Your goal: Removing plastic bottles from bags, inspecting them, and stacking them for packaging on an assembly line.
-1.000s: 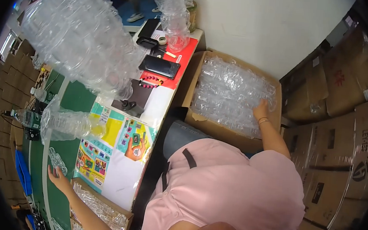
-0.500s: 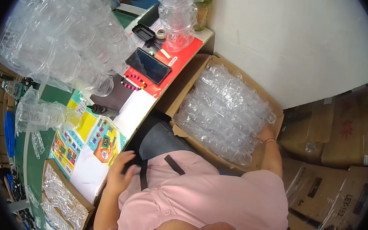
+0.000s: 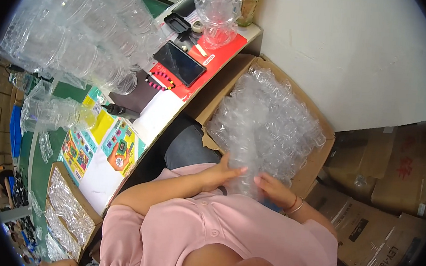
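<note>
The left hand [image 3: 222, 176] comes off the tabletop [image 3: 120, 161] and joins the right hand [image 3: 273, 190] on the clear plastic stack [image 3: 251, 151].

Big open cardboard box [image 3: 316, 156] sits on the floor by the white wall, stuffed with clear plastic packaging. More brown cartons [image 3: 395, 172] are stacked to its right, some with red print, one with a dark label [image 3: 358, 229]. On the desk there's a dark phone screen [image 3: 179, 63] lying flat on a red sheet [image 3: 219, 53], plus colourful printed sheets [image 3: 102, 139] in yellow, green and blue. A smaller cardboard box [image 3: 67, 206] of clear plastic pieces sits at the lower left.
</note>
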`<action>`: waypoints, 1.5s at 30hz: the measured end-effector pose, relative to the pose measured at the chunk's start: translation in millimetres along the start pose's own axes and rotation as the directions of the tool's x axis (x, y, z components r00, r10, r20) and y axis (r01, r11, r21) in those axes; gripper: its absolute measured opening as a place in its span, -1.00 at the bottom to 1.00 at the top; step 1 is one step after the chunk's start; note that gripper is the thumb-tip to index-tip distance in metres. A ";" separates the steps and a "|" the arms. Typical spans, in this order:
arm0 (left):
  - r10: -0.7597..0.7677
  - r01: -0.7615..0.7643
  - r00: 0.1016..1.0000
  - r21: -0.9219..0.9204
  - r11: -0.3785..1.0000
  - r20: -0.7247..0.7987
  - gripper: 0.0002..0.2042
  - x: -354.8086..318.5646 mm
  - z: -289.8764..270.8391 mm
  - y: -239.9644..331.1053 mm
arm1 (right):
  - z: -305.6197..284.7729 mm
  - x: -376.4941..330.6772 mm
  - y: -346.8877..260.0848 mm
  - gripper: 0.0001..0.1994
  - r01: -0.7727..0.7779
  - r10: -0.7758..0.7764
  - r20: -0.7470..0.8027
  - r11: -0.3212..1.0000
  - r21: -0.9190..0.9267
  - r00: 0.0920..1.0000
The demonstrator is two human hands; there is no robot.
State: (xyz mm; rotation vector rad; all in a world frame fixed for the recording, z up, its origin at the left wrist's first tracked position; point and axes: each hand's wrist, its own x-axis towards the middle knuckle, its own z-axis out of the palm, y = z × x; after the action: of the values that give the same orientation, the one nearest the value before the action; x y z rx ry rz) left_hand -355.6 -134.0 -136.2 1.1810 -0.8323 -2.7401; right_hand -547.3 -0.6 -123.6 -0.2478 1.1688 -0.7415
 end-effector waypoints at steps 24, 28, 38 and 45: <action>0.202 -0.190 0.979 0.295 0.936 -0.010 -0.16 -55.9 -36.9 10.1 | -101.4 305.4 -100.1 -0.54 0.453 -0.370 -0.305 0.848 0.276 0.878; 0.244 -0.196 0.956 0.262 0.945 -0.164 -0.10 -43.5 -47.4 5.9 | -93.8 267.6 -106.2 -0.58 0.573 -0.452 -0.372 0.743 0.346 0.811; 0.629 -0.608 0.721 0.169 0.775 -0.290 -0.35 9.5 -16.8 109.4 | -20.5 170.6 -169.1 -0.46 0.778 -0.726 -0.293 0.612 0.138 0.623; 0.803 -0.847 0.523 -0.073 0.526 -0.285 -0.85 -36.3 15.6 107.8 | -19.0 166.1 -170.5 -0.34 0.826 -0.796 -0.226 0.524 0.207 0.562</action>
State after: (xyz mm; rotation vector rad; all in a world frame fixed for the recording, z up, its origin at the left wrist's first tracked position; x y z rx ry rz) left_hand -358.5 -210.2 -50.3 0.7136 -0.7765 -1.7880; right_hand -600.7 -230.0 -162.3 -0.5334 0.9812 -1.7854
